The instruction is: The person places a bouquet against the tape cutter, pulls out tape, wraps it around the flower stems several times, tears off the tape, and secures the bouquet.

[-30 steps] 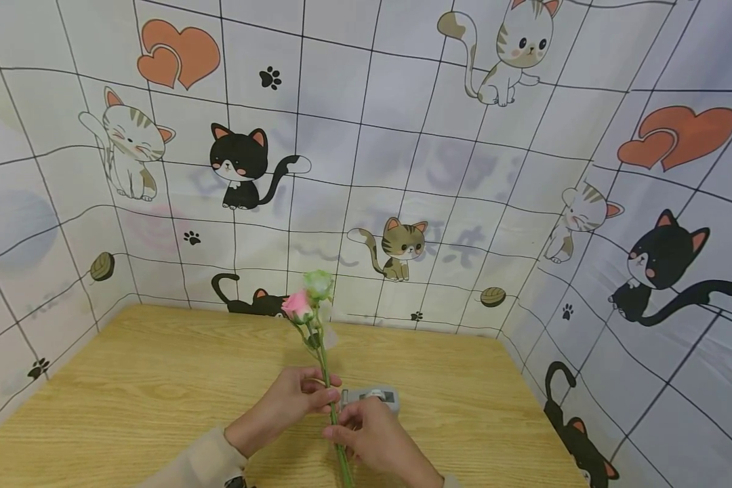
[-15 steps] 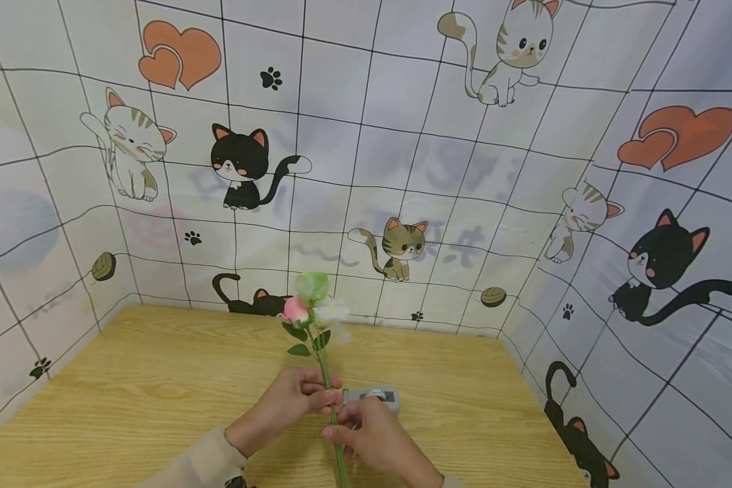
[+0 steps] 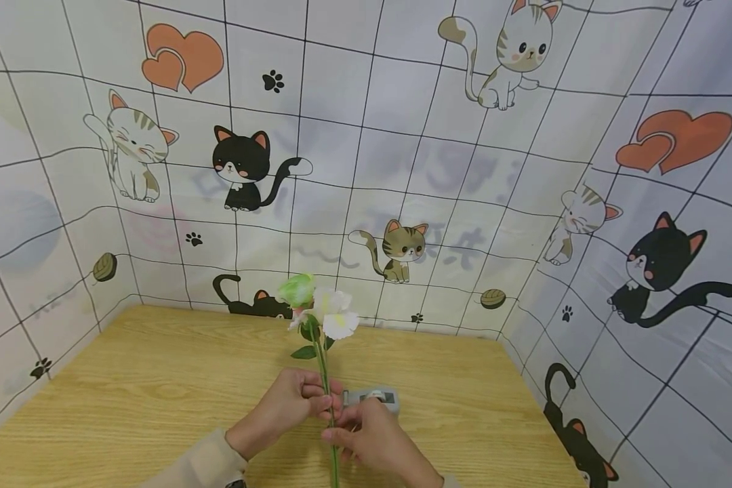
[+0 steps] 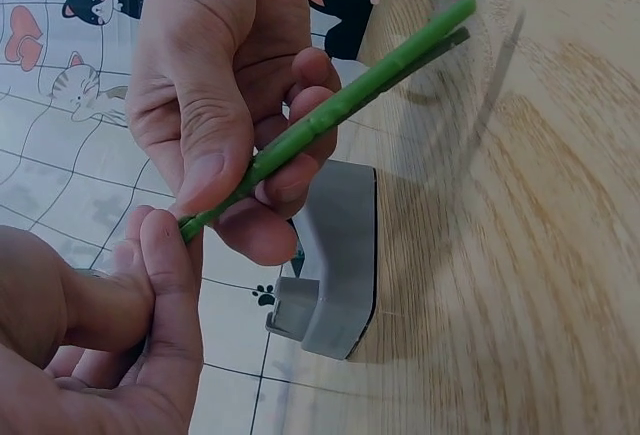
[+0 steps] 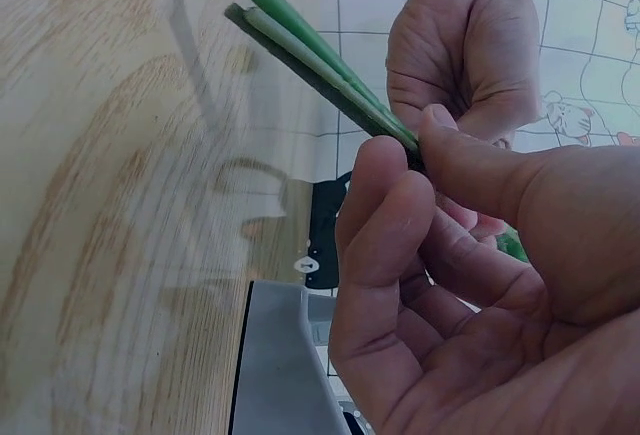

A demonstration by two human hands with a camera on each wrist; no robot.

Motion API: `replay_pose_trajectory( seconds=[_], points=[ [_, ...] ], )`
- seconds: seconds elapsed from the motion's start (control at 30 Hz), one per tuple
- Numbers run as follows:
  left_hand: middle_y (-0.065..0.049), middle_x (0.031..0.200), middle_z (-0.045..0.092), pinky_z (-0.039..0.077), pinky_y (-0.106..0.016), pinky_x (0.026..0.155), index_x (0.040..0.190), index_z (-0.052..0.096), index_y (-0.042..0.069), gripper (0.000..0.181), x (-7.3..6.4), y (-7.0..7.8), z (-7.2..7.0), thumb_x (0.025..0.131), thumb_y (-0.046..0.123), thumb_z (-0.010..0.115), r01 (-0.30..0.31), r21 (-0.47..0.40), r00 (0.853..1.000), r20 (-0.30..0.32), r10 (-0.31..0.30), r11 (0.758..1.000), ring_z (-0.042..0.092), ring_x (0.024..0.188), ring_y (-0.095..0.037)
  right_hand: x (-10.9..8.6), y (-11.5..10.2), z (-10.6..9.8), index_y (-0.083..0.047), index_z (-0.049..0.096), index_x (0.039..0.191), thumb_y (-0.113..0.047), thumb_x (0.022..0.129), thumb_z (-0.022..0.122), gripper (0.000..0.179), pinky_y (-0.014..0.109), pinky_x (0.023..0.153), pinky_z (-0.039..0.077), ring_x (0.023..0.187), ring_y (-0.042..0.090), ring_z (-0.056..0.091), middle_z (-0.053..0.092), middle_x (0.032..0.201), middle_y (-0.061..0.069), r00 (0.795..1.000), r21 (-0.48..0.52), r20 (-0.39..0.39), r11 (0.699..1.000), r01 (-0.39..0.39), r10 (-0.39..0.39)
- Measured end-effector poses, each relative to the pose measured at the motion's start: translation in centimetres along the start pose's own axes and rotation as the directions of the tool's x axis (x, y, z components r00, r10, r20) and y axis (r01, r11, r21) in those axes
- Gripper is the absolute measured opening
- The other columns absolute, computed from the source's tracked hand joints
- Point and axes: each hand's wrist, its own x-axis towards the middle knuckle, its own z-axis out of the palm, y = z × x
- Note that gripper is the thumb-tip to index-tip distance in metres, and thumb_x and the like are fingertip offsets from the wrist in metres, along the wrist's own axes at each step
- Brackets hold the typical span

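In the head view, a small bunch of flowers stands nearly upright over the table: a green rose (image 3: 297,290), a white flower (image 3: 338,317) and a mostly hidden pink one behind them. My left hand (image 3: 295,401) pinches the green stems (image 3: 320,360) between thumb and fingers. Just below it, my right hand (image 3: 373,432) pinches the same stems. Three cut stem ends (image 5: 305,53) jut past the right fingers in the right wrist view. Behind the right hand sits a grey tape dispenser (image 3: 392,400), which neither hand visibly grips; the left wrist view shows its side (image 4: 345,255).
The wooden table (image 3: 158,379) reaches back to a white sheet (image 3: 341,135) with a grid and cat prints. That sheet also rises along the left and right sides.
The bunch has turned in my fingers: the white flower has come round to the front right, the green rose has shifted left, and the pink one has gone behind. Both hands stay in place.
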Motion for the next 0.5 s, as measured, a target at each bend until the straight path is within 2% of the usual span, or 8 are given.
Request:
replay_pose_trajectory(
  seconds=[0.17, 0.3, 0.5],
  points=[
    [-0.022, 0.102, 0.088, 0.072, -0.028, 0.081, 0.128, 0.076, -0.018, 0.022, -0.11, 0.01, 0.32, 0.109, -0.009, 0.073, -0.021, 0.012, 1.000, 0.017, 0.021, 1.000, 0.083, 0.089, -0.012, -0.21, 0.14, -0.04, -0.012, 0.091, 0.099, -0.019, 0.105, 0.090, 0.009, 0.019, 0.052, 0.052, 0.063, 0.016, 0.075, 0.085, 0.083, 0.009, 1.000, -0.007, 0.001, 1.000, 0.021, -0.021],
    [-0.023, 0.106, 0.088, 0.072, -0.027, 0.082, 0.128, 0.075, -0.017, 0.021, -0.13, 0.07, 0.47, 0.111, -0.007, 0.072, -0.006, -0.012, 0.999, 0.033, 0.006, 1.000, 0.084, 0.091, -0.013, -0.34, 0.23, -0.10, -0.010, 0.089, 0.099, -0.017, 0.105, 0.090, 0.009, 0.019, 0.052, 0.051, 0.063, 0.014, 0.073, 0.083, 0.079, 0.009, 1.000, 0.011, -0.004, 1.000, 0.015, -0.015],
    [-0.021, 0.110, 0.090, 0.070, -0.028, 0.082, 0.130, 0.074, -0.013, 0.022, -0.25, 0.26, 0.78, 0.113, 0.001, 0.074, 0.010, 0.025, 0.999, 0.037, -0.011, 1.000, 0.083, 0.089, -0.012, -0.77, 0.09, -0.21, -0.007, 0.085, 0.094, -0.016, 0.105, 0.090, 0.015, 0.018, 0.052, 0.050, 0.063, 0.012, 0.071, 0.080, 0.077, 0.009, 1.000, 0.035, -0.014, 0.999, -0.006, 0.007]
  ],
)
